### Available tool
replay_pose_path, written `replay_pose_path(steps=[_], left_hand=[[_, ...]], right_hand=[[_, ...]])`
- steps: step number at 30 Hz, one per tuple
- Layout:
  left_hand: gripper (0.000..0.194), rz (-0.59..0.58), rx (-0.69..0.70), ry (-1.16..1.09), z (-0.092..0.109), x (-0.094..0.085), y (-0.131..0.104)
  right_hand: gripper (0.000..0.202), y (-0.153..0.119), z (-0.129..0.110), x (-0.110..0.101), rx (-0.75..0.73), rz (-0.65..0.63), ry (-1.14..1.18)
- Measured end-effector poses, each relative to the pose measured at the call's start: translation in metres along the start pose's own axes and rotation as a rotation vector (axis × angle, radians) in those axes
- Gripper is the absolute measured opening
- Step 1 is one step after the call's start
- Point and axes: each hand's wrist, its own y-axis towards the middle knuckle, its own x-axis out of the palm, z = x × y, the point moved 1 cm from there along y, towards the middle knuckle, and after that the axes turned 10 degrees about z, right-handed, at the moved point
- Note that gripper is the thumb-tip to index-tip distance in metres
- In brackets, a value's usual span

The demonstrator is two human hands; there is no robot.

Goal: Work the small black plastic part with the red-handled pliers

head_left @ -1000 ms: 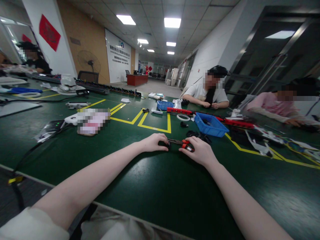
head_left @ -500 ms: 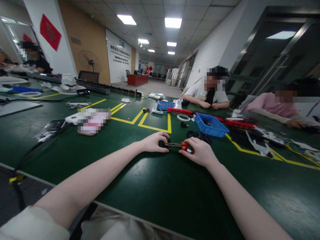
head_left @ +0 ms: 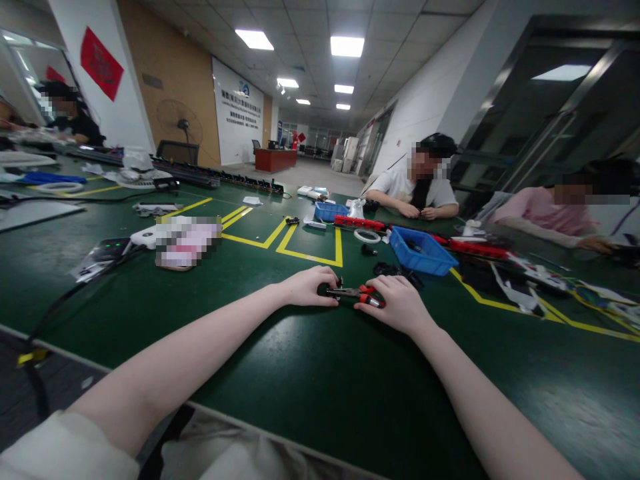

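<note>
My right hand [head_left: 400,303] is closed around the red and black handles of a pair of needle-nose pliers [head_left: 364,292]. The metal jaws point left, toward my left hand [head_left: 311,287]. Between the thumb and fingers of my left hand is a small dark part [head_left: 339,288], mostly hidden, and the plier tips reach it. Whether the jaws grip the part or only touch it, I cannot tell. Both hands are just above the green table [head_left: 320,373]. A heap of black pieces [head_left: 397,272] lies right behind my right hand.
A blue bin [head_left: 424,252] with dark items stands behind my right hand, and a smaller blue bin [head_left: 331,212] farther back. A phone [head_left: 185,245] lies on the left beside a cable. Yellow tape [head_left: 310,257] marks the table. Other people sit across at right.
The pliers and my right hand have shifted slightly left, and the jaws reach farther into the space between my left thumb and fingers. My left hand stays nearly still.
</note>
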Motion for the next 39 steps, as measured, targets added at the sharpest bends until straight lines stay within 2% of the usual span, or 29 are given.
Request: replay_pose_path(steps=[9, 20, 29, 39], left_hand=[[0.022, 0.011, 0.021, 0.032, -0.0005, 0.0011, -0.0003], [0.028, -0.01, 0.013, 0.07, 0.0008, -0.0006, 0.0006], [0.026, 0.004, 0.045, 0.08, -0.0014, 0.0004, -0.0002], [0.027, -0.016, 0.073, 0.173, -0.0012, 0.0006, -0.0009]], right_hand=[[0.042, -0.0016, 0.0023, -0.0006, 0.003, 0.017, 0.008], [0.039, 0.0025, 0.0, -0.002, -0.018, 0.097, 0.004], [0.036, -0.0003, 0.0008, -0.0026, -0.018, 0.056, 0.038], [0.039, -0.0007, 0.0015, 0.0, -0.012, 0.065, 0.028]])
